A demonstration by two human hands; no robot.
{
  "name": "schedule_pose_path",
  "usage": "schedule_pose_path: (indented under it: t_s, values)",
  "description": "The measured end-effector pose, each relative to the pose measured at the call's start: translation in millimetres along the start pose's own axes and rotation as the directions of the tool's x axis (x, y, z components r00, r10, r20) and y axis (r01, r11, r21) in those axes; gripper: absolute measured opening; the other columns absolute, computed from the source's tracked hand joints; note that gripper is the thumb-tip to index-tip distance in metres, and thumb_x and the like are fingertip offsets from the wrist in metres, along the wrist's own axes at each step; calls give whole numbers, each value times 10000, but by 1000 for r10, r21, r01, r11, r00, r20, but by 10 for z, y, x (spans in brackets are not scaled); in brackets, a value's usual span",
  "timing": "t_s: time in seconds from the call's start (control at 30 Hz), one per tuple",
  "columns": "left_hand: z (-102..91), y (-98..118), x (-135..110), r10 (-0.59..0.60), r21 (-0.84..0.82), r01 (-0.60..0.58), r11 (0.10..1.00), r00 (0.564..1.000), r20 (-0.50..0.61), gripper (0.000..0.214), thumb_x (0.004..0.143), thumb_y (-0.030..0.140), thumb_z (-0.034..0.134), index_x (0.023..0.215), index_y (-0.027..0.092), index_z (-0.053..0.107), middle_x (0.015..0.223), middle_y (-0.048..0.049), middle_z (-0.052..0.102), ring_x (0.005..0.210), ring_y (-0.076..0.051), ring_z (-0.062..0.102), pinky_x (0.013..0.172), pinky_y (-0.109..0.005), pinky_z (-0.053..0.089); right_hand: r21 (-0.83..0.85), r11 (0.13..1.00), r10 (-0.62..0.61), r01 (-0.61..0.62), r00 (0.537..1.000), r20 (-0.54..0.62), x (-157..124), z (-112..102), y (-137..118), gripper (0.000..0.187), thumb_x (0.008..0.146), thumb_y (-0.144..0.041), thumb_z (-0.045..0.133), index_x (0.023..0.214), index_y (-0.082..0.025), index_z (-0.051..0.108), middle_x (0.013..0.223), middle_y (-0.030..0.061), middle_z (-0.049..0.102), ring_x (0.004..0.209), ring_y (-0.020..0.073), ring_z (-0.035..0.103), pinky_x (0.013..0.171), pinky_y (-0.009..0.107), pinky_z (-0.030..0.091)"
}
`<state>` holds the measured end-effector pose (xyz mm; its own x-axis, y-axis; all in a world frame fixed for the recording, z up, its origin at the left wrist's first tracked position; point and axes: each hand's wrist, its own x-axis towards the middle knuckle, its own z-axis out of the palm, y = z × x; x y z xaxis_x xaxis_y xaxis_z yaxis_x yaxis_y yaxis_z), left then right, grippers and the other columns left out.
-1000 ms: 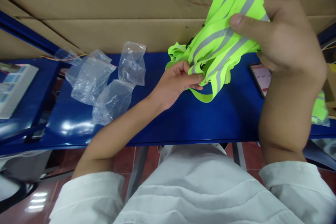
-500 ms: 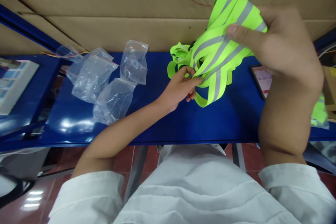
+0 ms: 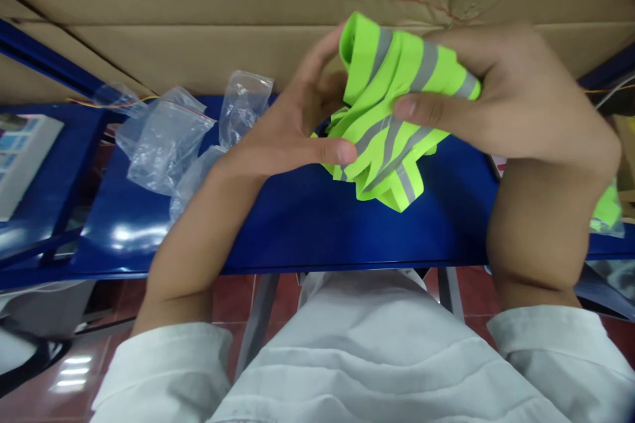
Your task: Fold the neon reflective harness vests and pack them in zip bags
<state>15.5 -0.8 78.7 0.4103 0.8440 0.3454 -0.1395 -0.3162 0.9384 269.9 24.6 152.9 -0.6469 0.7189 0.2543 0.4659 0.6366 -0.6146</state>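
Observation:
A bundle of neon yellow-green reflective strap [image 3: 391, 119] with grey stripes is held above the blue table. My right hand [image 3: 501, 92] is closed around its right side, thumb lying across the folded layers. On the left side, my left hand [image 3: 302, 119] wraps the bundle, with the thumb in front and the other fingers behind it, partly hidden. Loops of the strap hang below between both hands. A dark piece shows by the left palm, too covered to name.
Several clear plastic zip bags [image 3: 169, 145] lie on the blue table [image 3: 307, 231] at left. A white box [image 3: 24, 158] stands at the far left. Behind my right wrist a phone [image 3: 499, 164] is mostly covered. More neon material in plastic [image 3: 606, 211] lies far right. Cardboard [image 3: 198, 53] lines the back.
My left hand has moved from pinching the lower loops to wrapping the bundle's left side. The loose loops are gathered closer, and the bundle has come left and slightly lower.

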Motion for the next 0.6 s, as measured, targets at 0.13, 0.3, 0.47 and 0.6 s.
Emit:
schedule_pose_path:
  t_s: [0.13, 0.3, 0.47, 0.6]
  values:
    - [116, -24, 0, -71, 1, 71, 997, 997, 19, 923, 687, 450, 965, 1494, 284, 551, 1398, -42, 628, 1483, -365, 497, 1193, -476, 447, -58, 998, -26, 24, 999, -36, -1, 89, -79, 282, 952, -603, 672, 1119, -395, 763, 960, -14, 728, 855, 231, 671, 919, 369, 560]
    - [235, -77, -7, -191, -103, 178, 979, 972, -136, 926, 626, 326, 997, 1448, 243, 577, 1416, -63, 652, 1438, -355, 563, 1150, -445, 517, -123, 992, -45, 27, 989, -140, 7, 129, -84, 261, 951, -576, 647, 917, -326, 714, 877, 32, 684, 818, 277, 656, 767, 437, 519]
    - [406, -200, -46, -402, -280, 398, 873, 914, 47, 619, 618, 276, 1013, 1158, 167, 730, 1145, -89, 778, 1069, -294, 757, 954, -407, 637, -120, 991, -77, 60, 987, -139, 31, 180, -82, 123, 955, -441, 654, 929, -323, 672, 938, 18, 715, 863, 273, 683, 799, 439, 536]
    - [555, -271, -83, -400, -313, 381, 870, 917, 6, 483, 666, 265, 983, 1075, 155, 752, 1059, -66, 792, 1000, -243, 756, 876, -333, 631, -123, 991, -63, 46, 988, -144, 57, 220, -49, 121, 919, -425, 679, 861, -321, 657, 846, 18, 689, 779, 268, 673, 765, 449, 551]
